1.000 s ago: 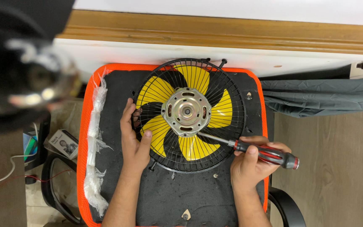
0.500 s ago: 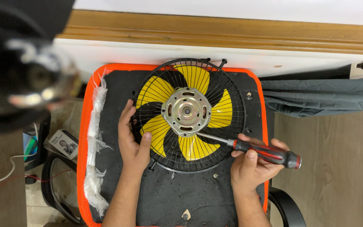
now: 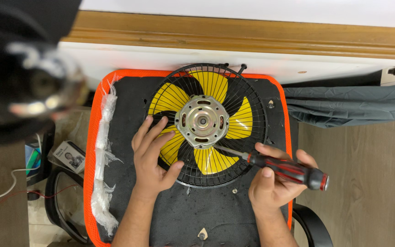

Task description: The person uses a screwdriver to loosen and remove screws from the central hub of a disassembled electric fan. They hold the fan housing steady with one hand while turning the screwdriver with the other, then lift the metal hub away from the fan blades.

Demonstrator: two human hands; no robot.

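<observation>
Black orange-rimmed chair seat carries round black wire-grille fan with yellow blades. Left hand lies flat on grille, fingers spread. Right hand grips red-black-handled screwdriver, tip at silver motor hub.

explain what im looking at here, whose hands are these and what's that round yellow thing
This single view comes from a camera worn on a person's head, looking down at their own two bare hands. The round thing is a fan: yellow blades behind a black wire guard, with a silver metal motor at the centre. It lies flat on a black seat pad with an orange edge. The left hand rests spread on the guard. The right hand grips a red and black screwdriver, its tip at the lower right of the motor. A strip of crumpled clear plastic lies along the pad's left edge. The dark blur at top left is too close to identify.
</observation>
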